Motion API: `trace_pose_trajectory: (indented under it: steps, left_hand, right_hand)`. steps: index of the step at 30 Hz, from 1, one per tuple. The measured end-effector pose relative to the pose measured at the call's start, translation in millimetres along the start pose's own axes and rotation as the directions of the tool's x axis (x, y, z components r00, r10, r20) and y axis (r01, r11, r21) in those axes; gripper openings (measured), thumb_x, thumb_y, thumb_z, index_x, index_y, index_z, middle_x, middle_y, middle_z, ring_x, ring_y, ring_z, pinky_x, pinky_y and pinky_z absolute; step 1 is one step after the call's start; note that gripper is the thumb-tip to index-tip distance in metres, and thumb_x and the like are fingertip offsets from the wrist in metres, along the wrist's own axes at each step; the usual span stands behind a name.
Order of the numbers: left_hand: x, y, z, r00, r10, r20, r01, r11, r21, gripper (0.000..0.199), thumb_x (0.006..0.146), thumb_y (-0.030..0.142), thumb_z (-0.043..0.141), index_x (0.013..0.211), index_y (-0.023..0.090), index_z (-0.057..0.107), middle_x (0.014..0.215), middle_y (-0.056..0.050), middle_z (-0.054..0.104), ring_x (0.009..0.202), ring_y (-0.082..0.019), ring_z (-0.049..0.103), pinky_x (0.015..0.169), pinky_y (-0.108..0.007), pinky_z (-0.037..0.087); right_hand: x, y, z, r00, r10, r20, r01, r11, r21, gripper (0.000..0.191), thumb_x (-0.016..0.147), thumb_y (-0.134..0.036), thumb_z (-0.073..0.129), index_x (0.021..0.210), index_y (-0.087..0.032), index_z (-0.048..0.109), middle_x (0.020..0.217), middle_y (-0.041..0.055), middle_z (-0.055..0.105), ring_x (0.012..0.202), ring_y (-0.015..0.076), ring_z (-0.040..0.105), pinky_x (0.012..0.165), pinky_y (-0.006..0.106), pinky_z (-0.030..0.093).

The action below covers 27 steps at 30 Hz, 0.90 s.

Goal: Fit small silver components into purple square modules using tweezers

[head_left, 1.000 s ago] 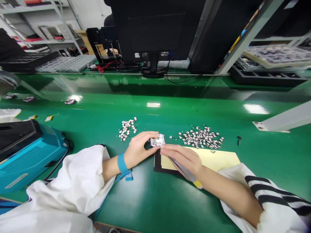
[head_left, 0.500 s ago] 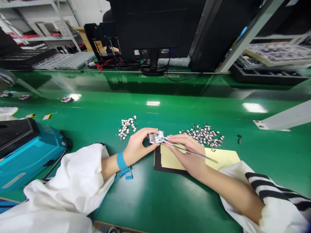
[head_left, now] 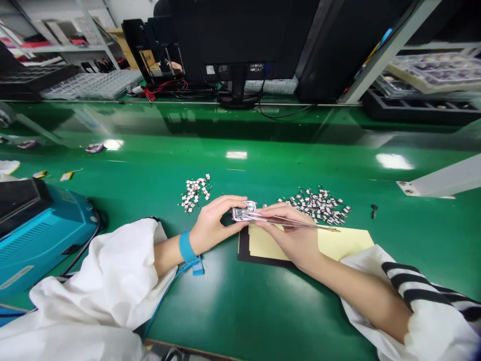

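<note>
Just beyond the left end of the yellow sheet point(head_left: 349, 239), the left hand point(head_left: 210, 223) holds the small open case point(head_left: 239, 214) up off the bench point(head_left: 225, 311), its thumb and fingers clamped on the case's edges. The right hand point(head_left: 300, 243), above the sheet, pinches the tweezers point(head_left: 319, 227) between thumb and fingers. What has changed is their angle: a second ago they slanted down toward the wrist, and now they lie flatter, their back end out over the sheet (a turn of the grip, I'd judge). That brings the tips in from the side, at the case's exposed inside; whether they are closed on anything there, I cannot tell. The big pile point(head_left: 319, 205) of tiny parts lies behind the sheet, the small pile point(head_left: 193, 193) to its left and farther back.
</note>
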<state>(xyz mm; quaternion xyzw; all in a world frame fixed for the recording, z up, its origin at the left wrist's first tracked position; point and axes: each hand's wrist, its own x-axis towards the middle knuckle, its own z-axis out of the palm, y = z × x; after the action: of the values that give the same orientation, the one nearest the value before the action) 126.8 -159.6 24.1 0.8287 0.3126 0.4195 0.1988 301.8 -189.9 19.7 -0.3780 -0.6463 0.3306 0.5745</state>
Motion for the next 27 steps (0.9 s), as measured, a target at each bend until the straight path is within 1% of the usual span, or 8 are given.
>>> trace_pose_trajectory:
  steps: [3,8,14,16,19,23,25,27]
  left_hand:
    - [-0.3,0.1,-0.4,1.0,0.0,0.0,0.0,1.0,0.001,0.024,0.071,0.02,0.065,0.093,0.013,0.055,0.1,-0.009,0.061,0.095,-0.014,0.057,0.084,-0.025,0.046]
    - [-1.0,0.8,-1.2,1.0,0.013,0.023,-0.013,0.999,0.03,0.017,0.072,0.02,0.064,0.086,0.012,0.056,0.099,-0.01,0.061,0.093,-0.014,0.058,0.083,-0.025,0.047]
    - [-1.5,0.4,0.1,0.998,0.048,0.042,-0.05,0.996,0.073,0.02,0.073,0.02,0.063,0.09,0.013,0.054,0.099,-0.01,0.062,0.094,-0.015,0.058,0.083,-0.027,0.047]
    - [-1.5,0.2,0.6,0.998,0.041,0.045,-0.044,0.996,0.074,0.02,0.073,0.02,0.062,0.09,0.013,0.054,0.099,-0.01,0.062,0.094,-0.015,0.058,0.082,-0.027,0.047]
    - [-1.4,0.4,0.5,0.999,0.022,0.047,-0.026,0.997,0.072,0.02,0.073,0.02,0.063,0.09,0.013,0.054,0.099,-0.009,0.062,0.094,-0.014,0.058,0.082,-0.026,0.046]
    - [-0.9,1.6,-0.8,0.997,0.011,0.074,-0.017,0.996,0.083,0.016,0.073,0.02,0.062,0.087,0.014,0.055,0.101,-0.009,0.062,0.094,-0.014,0.058,0.081,-0.026,0.046]
    - [-0.7,2.2,-1.5,0.996,0.009,0.086,-0.016,0.997,0.078,0.014,0.074,0.02,0.062,0.085,0.015,0.056,0.101,-0.009,0.062,0.093,-0.015,0.058,0.081,-0.027,0.046]
    - [-0.6,2.7,-2.0,0.996,0.005,0.087,-0.01,0.998,0.064,0.012,0.074,0.021,0.062,0.082,0.015,0.055,0.102,-0.009,0.062,0.093,-0.015,0.058,0.08,-0.027,0.046]
  right_hand:
    - [0.0,0.8,-0.3,1.0,-0.025,-0.001,0.025,0.999,-0.033,0.021,0.068,-0.009,0.068,0.084,-0.022,0.063,0.081,0.002,0.064,0.079,0.0133,0.061,0.071,0.025,0.054]
    - [1.5,-2.0,-0.9,0.988,-0.146,0.055,0.152,0.981,-0.122,0.023,0.067,-0.006,0.068,0.084,-0.021,0.062,0.082,0.0025,0.064,0.077,0.0143,0.061,0.072,0.028,0.051]
    - [1.4,-6.9,1.1,0.991,-0.126,0.05,0.131,0.985,-0.112,0.02,0.069,-0.006,0.066,0.083,-0.021,0.062,0.079,0.0024,0.064,0.074,0.0134,0.061,0.067,0.026,0.052]
    - [0.6,-7.5,1.1,0.987,-0.152,0.056,0.158,0.98,-0.123,0.021,0.069,-0.004,0.066,0.083,-0.02,0.062,0.08,0.0029,0.064,0.074,0.0136,0.061,0.068,0.026,0.052]
    - [-1.5,-7.9,-0.4,0.971,-0.217,0.105,0.23,0.963,-0.142,0.023,0.07,-0.003,0.064,0.087,-0.018,0.062,0.083,0.0046,0.064,0.078,0.014,0.062,0.072,0.025,0.052]
    - [-3.9,-9.8,-3.9,0.926,-0.324,0.194,0.36,0.913,-0.191,0.023,0.073,-0.003,0.06,0.093,-0.015,0.062,0.089,0.0076,0.064,0.082,0.0143,0.062,0.074,0.024,0.052]
    - [-4.4,-11.9,-5.1,0.911,-0.348,0.223,0.394,0.893,-0.217,0.023,0.074,-0.003,0.06,0.094,-0.014,0.061,0.09,0.0083,0.064,0.083,0.0147,0.062,0.076,0.024,0.052]
    - [-4.7,-14.1,-5.8,0.909,-0.352,0.225,0.401,0.886,-0.233,0.023,0.074,-0.005,0.061,0.094,-0.017,0.062,0.089,0.007,0.065,0.081,0.0148,0.063,0.073,0.024,0.053]
